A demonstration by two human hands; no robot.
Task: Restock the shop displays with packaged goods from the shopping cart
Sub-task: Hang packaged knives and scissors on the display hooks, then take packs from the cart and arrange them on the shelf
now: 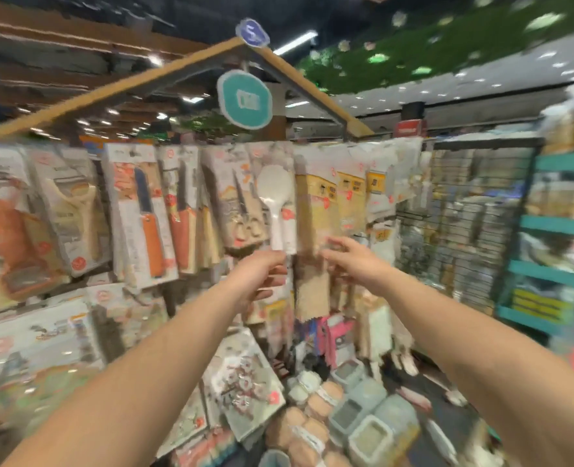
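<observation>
Both arms reach up to a hanging display of packaged kitchen tools. My left hand point(264, 276) grips the bottom end of a packaged white rice paddle point(276, 200), which hangs upright among the other packs on the top row. My right hand point(353, 259) is just to the right, fingers extended and touching the lower part of a tan, clear-wrapped pack point(315, 210) hanging beside the paddle. The picture is blurred, so the exact finger contact is unclear. The shopping cart is out of view.
Packaged knives point(150, 214) and peelers point(73, 210) hang to the left. Flat packs point(245, 379), round tan items and grey lidded containers point(366, 433) lie on the shelf below my arms. A wire rack point(474, 210) and teal shelving point(555, 230) stand to the right.
</observation>
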